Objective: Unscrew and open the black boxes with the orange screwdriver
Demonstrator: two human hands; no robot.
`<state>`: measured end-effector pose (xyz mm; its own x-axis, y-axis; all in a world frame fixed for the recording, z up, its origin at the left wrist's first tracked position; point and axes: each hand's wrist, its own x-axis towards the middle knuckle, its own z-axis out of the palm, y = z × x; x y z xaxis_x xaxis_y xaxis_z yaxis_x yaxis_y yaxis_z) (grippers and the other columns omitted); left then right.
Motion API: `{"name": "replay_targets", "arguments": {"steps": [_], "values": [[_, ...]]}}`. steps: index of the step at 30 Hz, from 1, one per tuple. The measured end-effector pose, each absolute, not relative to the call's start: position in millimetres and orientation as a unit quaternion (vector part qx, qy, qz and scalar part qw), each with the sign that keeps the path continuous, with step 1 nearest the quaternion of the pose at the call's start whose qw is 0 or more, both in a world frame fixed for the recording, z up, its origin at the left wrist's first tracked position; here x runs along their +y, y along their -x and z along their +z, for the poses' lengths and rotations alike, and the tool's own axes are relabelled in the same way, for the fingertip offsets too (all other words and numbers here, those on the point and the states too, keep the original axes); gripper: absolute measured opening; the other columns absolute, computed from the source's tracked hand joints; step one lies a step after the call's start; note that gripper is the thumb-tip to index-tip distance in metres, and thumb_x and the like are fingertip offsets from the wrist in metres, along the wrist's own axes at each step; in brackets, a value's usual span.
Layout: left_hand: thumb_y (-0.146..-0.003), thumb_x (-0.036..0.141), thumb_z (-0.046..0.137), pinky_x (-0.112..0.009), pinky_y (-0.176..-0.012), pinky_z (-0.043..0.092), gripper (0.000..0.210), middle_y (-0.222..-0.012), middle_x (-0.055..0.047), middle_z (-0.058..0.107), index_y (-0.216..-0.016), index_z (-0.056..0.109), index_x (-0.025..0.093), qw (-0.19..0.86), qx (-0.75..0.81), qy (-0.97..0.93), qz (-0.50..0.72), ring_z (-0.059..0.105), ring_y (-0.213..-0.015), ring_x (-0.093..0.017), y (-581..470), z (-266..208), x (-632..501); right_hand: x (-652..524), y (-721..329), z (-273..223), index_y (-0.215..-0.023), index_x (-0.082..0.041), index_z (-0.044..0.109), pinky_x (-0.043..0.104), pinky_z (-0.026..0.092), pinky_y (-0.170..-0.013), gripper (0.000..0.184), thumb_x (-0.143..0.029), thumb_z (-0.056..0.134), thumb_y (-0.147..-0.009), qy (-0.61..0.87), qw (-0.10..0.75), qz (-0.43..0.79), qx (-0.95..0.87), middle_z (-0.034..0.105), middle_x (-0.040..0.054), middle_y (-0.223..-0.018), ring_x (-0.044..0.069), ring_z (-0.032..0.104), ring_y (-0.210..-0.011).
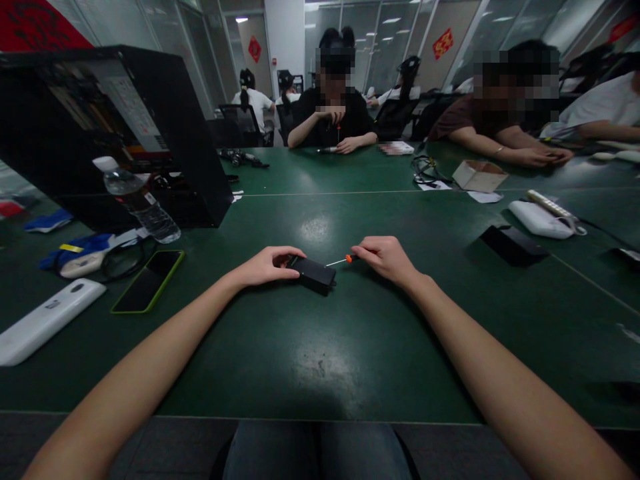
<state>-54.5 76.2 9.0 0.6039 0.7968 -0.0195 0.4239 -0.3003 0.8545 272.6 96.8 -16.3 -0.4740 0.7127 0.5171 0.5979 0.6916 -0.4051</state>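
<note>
My left hand [274, 265] grips one end of a small black box [316, 275], thumb on the near side and fingers behind it. The box rests on or just above the green table [320, 353]; I cannot tell which. In my right hand [384, 255] is a screwdriver [349, 259] with an orange and black handle, pinched between thumb and fingers. Its thin metal shaft points left, and the tip meets or nearly meets the box's upper right edge. The far part of the handle is hidden in my fist.
At left stand a black computer case [185, 133] and a plastic water bottle [143, 203]. A green-edged phone [149, 281] and a white device [50, 320] lie nearer. At right are a black block [514, 245], a white device [540, 219] and an open carton [480, 176]. A person [333, 100] sits opposite.
</note>
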Motion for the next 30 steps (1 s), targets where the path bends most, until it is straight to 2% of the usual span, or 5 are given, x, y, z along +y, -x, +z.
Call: {"name": "replay_targets", "arguments": {"steps": [8,16,21,26,30], "values": [[-0.078,0.040,0.079,-0.025,-0.065,0.035,0.048,-0.083,0.001,0.056,-0.119,0.067,0.018,0.444,0.398,-0.773,0.218,0.048,-0.072,-0.013,51.5,9.3,75.3,84.4,-255.2,-16.5,-0.071,-0.017,0.069,0.028,0.036,-0.062,0.048,-0.050,0.048,-0.100,0.417,0.345,0.043,-0.840,0.063,0.0041,-0.068,0.014,0.056,-0.061],[-0.075,0.042,0.080,-0.024,-0.060,0.032,0.051,-0.073,0.003,0.050,-0.119,0.070,0.017,0.435,0.413,-0.762,0.243,0.044,-0.065,-0.012,48.3,7.6,76.8,72.2,-242.2,-13.3,-0.076,-0.017,0.070,0.026,0.037,-0.062,0.052,-0.047,0.038,-0.105,0.432,0.324,-0.061,-0.839,0.071,0.0072,-0.076,0.014,0.062,-0.068],[-0.076,0.043,0.080,-0.024,-0.060,0.031,0.052,-0.073,0.003,0.049,-0.120,0.070,0.017,0.434,0.414,-0.762,0.244,0.043,-0.065,-0.012,48.1,7.1,77.1,76.3,-242.2,-15.1,-0.082,-0.018,0.072,0.027,0.040,-0.066,0.047,-0.047,0.042,-0.103,0.439,0.319,-0.001,-0.840,0.073,0.0080,-0.083,0.017,0.065,-0.074],[-0.076,0.043,0.079,-0.024,-0.060,0.032,0.052,-0.072,0.003,0.049,-0.119,0.070,0.016,0.436,0.420,-0.755,0.251,0.043,-0.065,-0.012,47.5,8.1,75.2,80.3,-248.2,-13.3,-0.087,-0.018,0.074,0.027,0.039,-0.064,0.040,-0.048,0.051,-0.099,0.414,0.262,0.112,-0.864,0.072,0.0054,-0.076,0.015,0.062,-0.065],[-0.076,0.043,0.080,-0.024,-0.061,0.033,0.052,-0.075,0.002,0.052,-0.120,0.070,0.016,0.435,0.420,-0.756,0.250,0.045,-0.066,-0.012,48.1,7.4,73.9,81.5,-254.0,-11.0,-0.090,-0.017,0.074,0.027,0.041,-0.066,0.039,-0.048,0.052,-0.098,0.400,0.269,0.104,-0.870,0.074,0.0066,-0.082,0.016,0.063,-0.069]]}}
